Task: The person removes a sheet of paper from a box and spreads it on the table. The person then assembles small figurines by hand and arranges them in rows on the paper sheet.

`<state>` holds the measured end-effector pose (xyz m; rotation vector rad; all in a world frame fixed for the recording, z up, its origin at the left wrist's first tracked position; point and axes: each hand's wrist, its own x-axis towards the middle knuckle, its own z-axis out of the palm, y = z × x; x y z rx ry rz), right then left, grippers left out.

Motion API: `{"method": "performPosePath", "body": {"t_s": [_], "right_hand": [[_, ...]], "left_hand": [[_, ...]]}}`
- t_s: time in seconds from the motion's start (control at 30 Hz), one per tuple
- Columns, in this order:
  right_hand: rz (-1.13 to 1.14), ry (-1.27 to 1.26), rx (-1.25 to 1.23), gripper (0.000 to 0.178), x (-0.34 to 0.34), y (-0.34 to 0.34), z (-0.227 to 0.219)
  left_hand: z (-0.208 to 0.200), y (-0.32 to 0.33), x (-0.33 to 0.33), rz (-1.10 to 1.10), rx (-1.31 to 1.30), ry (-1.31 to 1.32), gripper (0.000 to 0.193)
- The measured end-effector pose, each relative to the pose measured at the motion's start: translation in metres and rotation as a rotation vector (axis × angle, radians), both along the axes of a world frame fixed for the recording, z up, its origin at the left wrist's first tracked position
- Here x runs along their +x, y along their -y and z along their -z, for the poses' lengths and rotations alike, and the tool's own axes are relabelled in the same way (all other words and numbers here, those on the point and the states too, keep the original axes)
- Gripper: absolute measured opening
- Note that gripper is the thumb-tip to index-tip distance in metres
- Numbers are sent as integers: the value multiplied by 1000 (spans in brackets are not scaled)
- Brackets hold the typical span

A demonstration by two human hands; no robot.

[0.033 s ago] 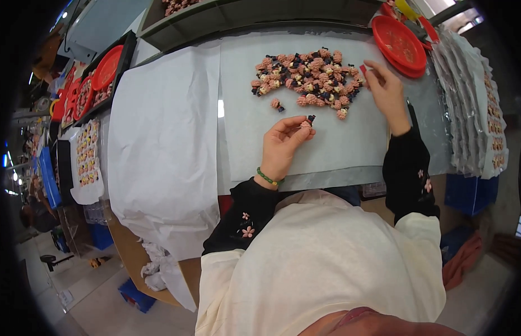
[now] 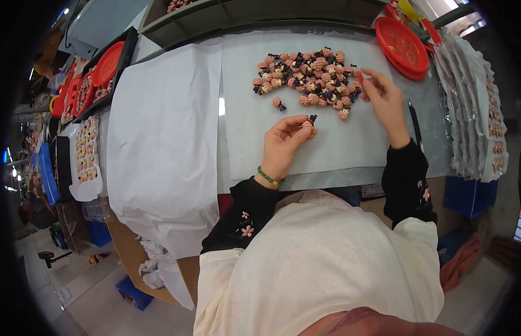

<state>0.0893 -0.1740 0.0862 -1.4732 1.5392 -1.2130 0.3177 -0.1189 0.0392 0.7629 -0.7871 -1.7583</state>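
Observation:
My left hand [image 2: 284, 144] pinches a small pink figurine [image 2: 307, 124] with a dark blue top between thumb and fingers, above the pale sheet [image 2: 333, 145]. Beyond it lies a pile of similar pink, dark blue and cream figurines [image 2: 311, 73]. One single figurine [image 2: 278, 103] rests apart, left of the pile. At the pile's right edge is my right hand [image 2: 385, 101], its thumb and forefinger curled toward each other. A small red bit [image 2: 360, 79] shows at these fingertips; whether they grip it is hard to make out.
White paper [image 2: 160, 134] covers the table's left part. Red round trays [image 2: 403, 47] sit at the far right, with a dark pen-like stick [image 2: 415, 123] nearer. Stacked clear blister trays [image 2: 467, 106] stand at the right edge. A grey-green crate [image 2: 243, 19] spans the back.
My right hand has come slightly nearer and its fingertips now meet the pile's right edge. My left hand keeps its pinch on the figurine, almost unmoved.

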Motion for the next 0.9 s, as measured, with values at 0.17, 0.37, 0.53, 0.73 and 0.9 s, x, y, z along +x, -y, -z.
{"method": "performPosePath", "body": {"t_s": [0.17,0.37,0.53,0.73,0.9], "right_hand": [[-201,303,163,25,59,-67,-5],[-162,358,84,18,78,-71,4],[-186,298,41,14,82,-68,10],[-203,224,-13,13,83,-63,15],[-235,82,-52,12,81,-62,14]], "left_hand": [[-5,-1,1,-8,22,-14,26],[-4,-1,0,-8,18,-1,26],[-4,-1,-1,-33,34,-47,25],[-1,-1,-2,-52,22,-11,23],[1,-1,-2,-71,48,-19,21]]}}
